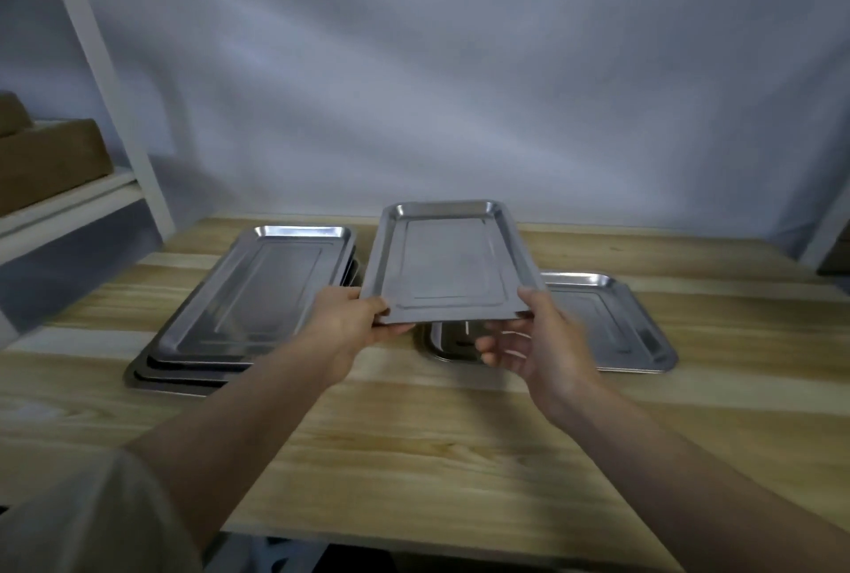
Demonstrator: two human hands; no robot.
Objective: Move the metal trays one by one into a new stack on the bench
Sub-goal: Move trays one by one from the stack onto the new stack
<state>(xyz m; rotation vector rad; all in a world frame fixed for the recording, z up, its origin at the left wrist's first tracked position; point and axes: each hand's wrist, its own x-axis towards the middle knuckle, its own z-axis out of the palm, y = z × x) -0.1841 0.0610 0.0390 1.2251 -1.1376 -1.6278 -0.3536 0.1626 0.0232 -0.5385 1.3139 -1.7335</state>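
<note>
A shallow rectangular stainless-steel tray with rounded corners, a raised rim and a stamped inner rectangle is held in the air above the pale, striped-grain wooden surface, its far end tilted up. The left hand grips the near-left corner, fingers curled under and thumb on the rim. The right hand touches the near-right corner with the thumb on the edge; its fingers are spread loosely below the tray, so a full grip cannot be told.

To the left on the surface lies a stack of matching brushed-metal trays, slightly fanned so lower rims show at the near and right edges; the count is unclear. To the right lies a single similar metal tray, flat on the wood, its left part hidden behind the held tray and right hand; whether more lie under it cannot be told.

Behind is a wrinkled grey-white cloth backdrop. At far left a white shelf frame holds brown cardboard boxes, cut off by the picture edge. A light sleeve shows at bottom left. The whole view is slightly blurred.
</note>
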